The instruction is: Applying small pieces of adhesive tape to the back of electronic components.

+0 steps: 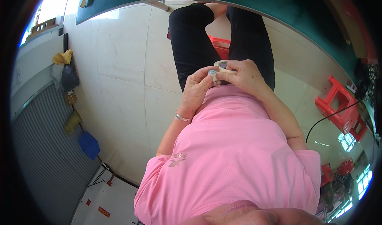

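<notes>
Both hands meet in front of my lap. My left hand, with a silver bracelet at its wrist, is closed on a small cream piece with a bluish end; its exact kind is too small to make out. My right hand is closed on a cream roll of tape with a dark core, thumb and fingers at its near side. The fingertips of the two hands nearly touch, and the small piece lies against the roll. The right fingers partly cover the roll.
A green-topped table curves across the far side, beyond my knees. Red plastic stools stand at the right, with a black cable near them. At the left, bags and a blue box lie along a grey shutter.
</notes>
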